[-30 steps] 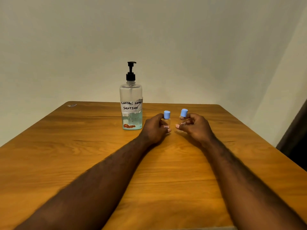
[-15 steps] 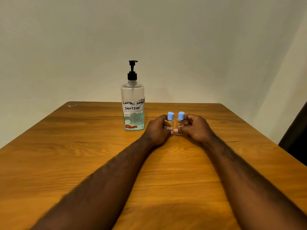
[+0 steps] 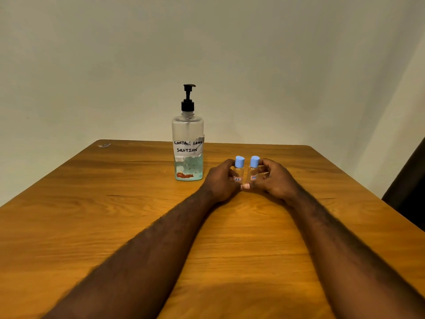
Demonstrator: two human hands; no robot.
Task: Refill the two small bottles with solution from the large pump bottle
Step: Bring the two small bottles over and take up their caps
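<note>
— Hands?
— Left hand grips left small bottle, right hand pinches right small bottle. Both upright, capped, closer than a second ago, now just beside each other.
— Contents?
— Small ones, can't tell. Pump bottle stands on the table near the left hand, bluish liquid low.

Pump bottle upright, roughly a third full (handwritten label), left bottle and right bottle near it, clear, blue-capped, upright, close together
</note>
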